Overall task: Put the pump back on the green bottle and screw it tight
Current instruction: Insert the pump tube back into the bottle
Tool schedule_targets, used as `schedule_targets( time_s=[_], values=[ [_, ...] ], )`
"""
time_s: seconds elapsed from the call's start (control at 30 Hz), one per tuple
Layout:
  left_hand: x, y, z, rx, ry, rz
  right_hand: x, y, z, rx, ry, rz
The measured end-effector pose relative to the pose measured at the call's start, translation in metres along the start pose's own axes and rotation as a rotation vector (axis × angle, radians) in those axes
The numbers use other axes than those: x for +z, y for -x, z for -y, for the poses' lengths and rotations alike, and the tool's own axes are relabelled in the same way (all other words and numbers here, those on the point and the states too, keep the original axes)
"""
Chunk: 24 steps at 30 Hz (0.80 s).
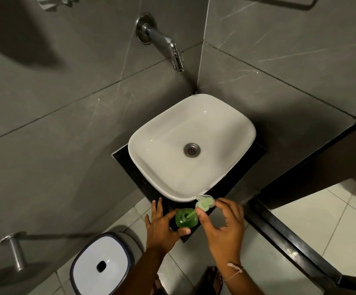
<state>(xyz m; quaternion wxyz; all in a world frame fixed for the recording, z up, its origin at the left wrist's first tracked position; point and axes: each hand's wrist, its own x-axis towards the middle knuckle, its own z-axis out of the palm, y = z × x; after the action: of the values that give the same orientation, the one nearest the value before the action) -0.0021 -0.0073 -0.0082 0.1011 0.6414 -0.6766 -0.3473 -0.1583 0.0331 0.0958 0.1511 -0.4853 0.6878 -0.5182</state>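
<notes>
A small green bottle (186,219) stands on the black counter (130,167) just in front of the white basin. My left hand (162,225) wraps around its left side and holds it upright. My right hand (224,226) pinches the pale green pump (203,204) by its head, up and to the right of the bottle's neck. The pump is tilted, and its thin green tube runs down into the open mouth of the bottle. The collar sits clear of the neck.
The white basin (141,150) with a metal drain fills the counter behind the bottle. A chrome tap (168,47) juts from the grey tiled wall above. A white bin (100,267) stands on the floor at the lower left, below a metal holder (13,250).
</notes>
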Motion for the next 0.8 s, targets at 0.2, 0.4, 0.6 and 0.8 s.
schedule_targets(
  time_s=[0.2, 0.4, 0.6, 0.8],
  values=[
    [0.001, 0.000, 0.000, 0.002, -0.034, -0.009, 0.017, 0.008, -0.026, -0.046, 0.041, 0.076],
    [0.001, 0.000, 0.002, 0.017, -0.034, -0.025, 0.031, 0.016, -0.047, -0.009, 0.127, 0.159],
    [0.001, 0.000, 0.002, 0.032, -0.056, -0.035, 0.044, 0.024, -0.056, 0.029, 0.202, 0.218],
    [0.003, 0.000, 0.005, 0.044, -0.069, -0.031, 0.043, 0.032, -0.063, 0.097, 0.266, 0.230]
  ],
)
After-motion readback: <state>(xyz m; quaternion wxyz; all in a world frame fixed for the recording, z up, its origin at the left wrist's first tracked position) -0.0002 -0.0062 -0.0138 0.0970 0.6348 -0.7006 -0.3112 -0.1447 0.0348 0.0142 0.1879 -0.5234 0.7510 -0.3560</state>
